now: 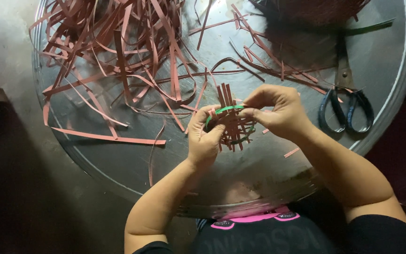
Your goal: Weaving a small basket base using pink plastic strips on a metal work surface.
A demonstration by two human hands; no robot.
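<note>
A small woven piece (231,123) of reddish-brown strips sits between both hands above a round metal tray (118,164). A green strip (225,109) curves around its top and lower right. My left hand (204,137) grips the piece's left side, fingers curled on the strips. My right hand (276,112) pinches the green strip and the weave at the upper right. Several strip ends stick up above the weave.
A tangled heap of loose reddish-brown strips (118,51) covers the tray's far left. Scissors (346,106) with dark handles lie at the right. A dark basket-like object (316,11) sits at the top right. Dark floor surrounds the tray.
</note>
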